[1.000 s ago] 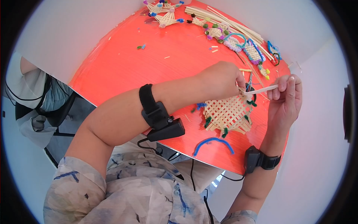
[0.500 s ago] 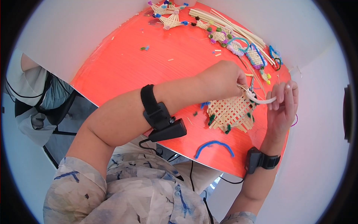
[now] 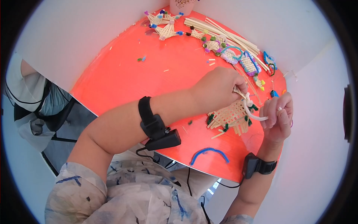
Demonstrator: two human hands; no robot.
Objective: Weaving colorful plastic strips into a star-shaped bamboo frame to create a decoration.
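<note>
A woven mat of pale flat strips (image 3: 233, 114) lies tilted over the red table, with dark green fuzzy ties along its edges. My left hand (image 3: 223, 85) is closed in a pinch on strip ends at the mat's upper corner. A white pipe cleaner (image 3: 255, 116) loops round those strips and curves down to the right. Its free end sits between the fingers of my right hand (image 3: 277, 115), which are bent closed around it. My left fist and wrist cover part of the mat's far side.
On the red table (image 3: 112, 82) a blue pipe cleaner (image 3: 210, 150) lies curved near the front edge. Along the back are woven star shapes (image 3: 166, 30), a bundle of pale strips (image 3: 223, 30), small woven pieces (image 3: 249, 64) and a pink pot (image 3: 182, 6). White panels stand left and right.
My right hand has moved down and turned its fingers inward, drawing the white pipe cleaner lower. My left hand has shifted slightly downward, still pinching the corner. The view has shifted a little.
</note>
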